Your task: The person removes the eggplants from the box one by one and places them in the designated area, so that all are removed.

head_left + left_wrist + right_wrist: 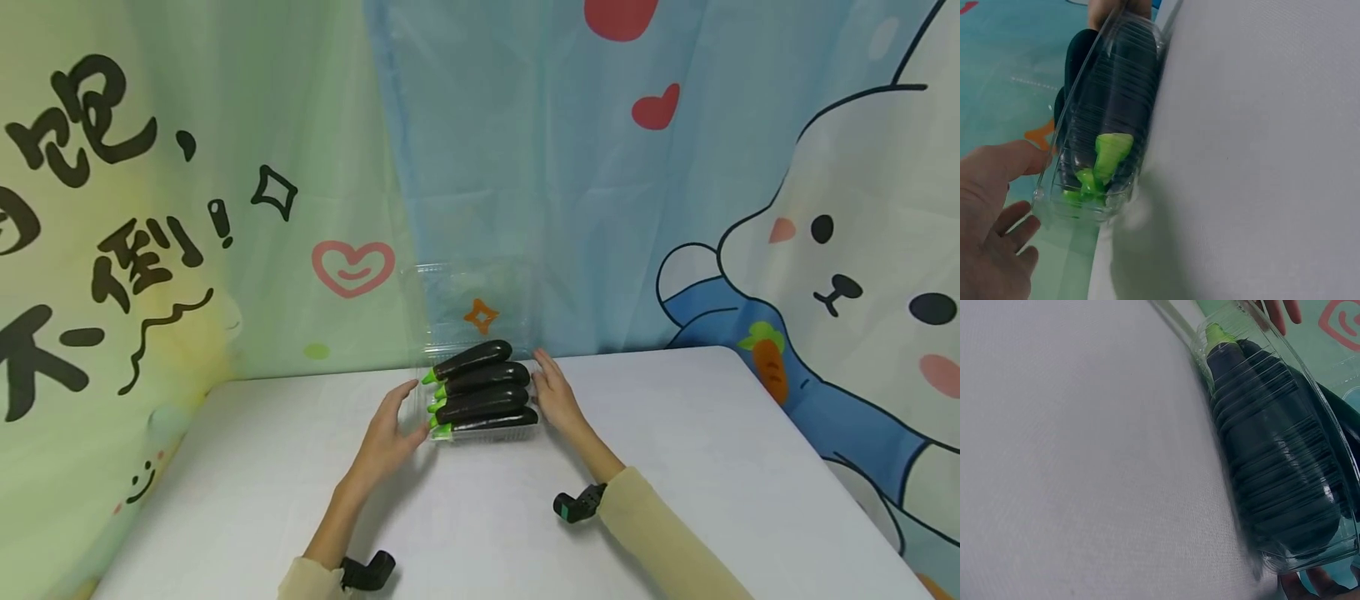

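Note:
Several dark purple eggplants [483, 403] with green stems lie side by side in a clear plastic clamshell box [491, 434] on the table. Its transparent lid [480, 287] stands raised at the back. My left hand [386, 442] is at the box's left end, its thumb [1025, 158] at the rim and its other fingers loosely bent beside the wall. At the right end, my right hand [557, 396] has its fingers extended alongside the box. In the right wrist view only some fingertips [1319, 584] of it show, by the box's near end; the rest is out of frame.
The white-covered table [675, 433] extends to both sides of the box. Behind it hangs a printed curtain [480, 167] with hearts, lettering and a cartoon bear. Black wrist cameras [579, 504] are strapped to both wrists.

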Tool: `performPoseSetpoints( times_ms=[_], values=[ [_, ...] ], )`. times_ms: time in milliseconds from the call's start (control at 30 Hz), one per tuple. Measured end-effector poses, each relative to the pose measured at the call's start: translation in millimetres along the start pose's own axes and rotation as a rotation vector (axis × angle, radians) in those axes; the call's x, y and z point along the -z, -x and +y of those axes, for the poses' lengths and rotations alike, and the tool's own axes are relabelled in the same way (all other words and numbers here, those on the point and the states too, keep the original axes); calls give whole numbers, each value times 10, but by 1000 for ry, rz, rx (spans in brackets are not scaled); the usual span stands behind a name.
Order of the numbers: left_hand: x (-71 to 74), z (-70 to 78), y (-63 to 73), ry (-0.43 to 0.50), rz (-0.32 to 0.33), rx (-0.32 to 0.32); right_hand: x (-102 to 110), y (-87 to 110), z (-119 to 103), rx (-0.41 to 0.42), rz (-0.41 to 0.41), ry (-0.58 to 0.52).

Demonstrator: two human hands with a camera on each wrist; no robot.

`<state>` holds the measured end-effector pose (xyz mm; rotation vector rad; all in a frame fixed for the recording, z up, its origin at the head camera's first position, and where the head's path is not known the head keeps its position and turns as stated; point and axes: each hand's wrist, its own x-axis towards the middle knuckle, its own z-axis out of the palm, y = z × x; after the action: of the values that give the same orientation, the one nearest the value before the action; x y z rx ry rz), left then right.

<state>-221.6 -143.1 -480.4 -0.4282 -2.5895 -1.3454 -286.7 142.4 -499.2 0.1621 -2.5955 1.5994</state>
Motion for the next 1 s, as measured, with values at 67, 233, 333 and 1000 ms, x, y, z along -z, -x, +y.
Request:
performPoseSetpoints(
  times_ms=[67, 233, 333, 1000],
  values=[
    [-9, 1, -18, 16, -5, -28, 1, -4, 3, -1, -3, -1],
    [-43, 17, -99, 90, 2, -78, 11, -6, 7, 1, -2, -3],
    [-63, 35, -161, 152, 5, -69, 17, -4, 2, 4, 3, -7],
    [-171, 30, -738, 44, -26, -184, 16, -1, -25, 8, 11, 18]
  ],
)
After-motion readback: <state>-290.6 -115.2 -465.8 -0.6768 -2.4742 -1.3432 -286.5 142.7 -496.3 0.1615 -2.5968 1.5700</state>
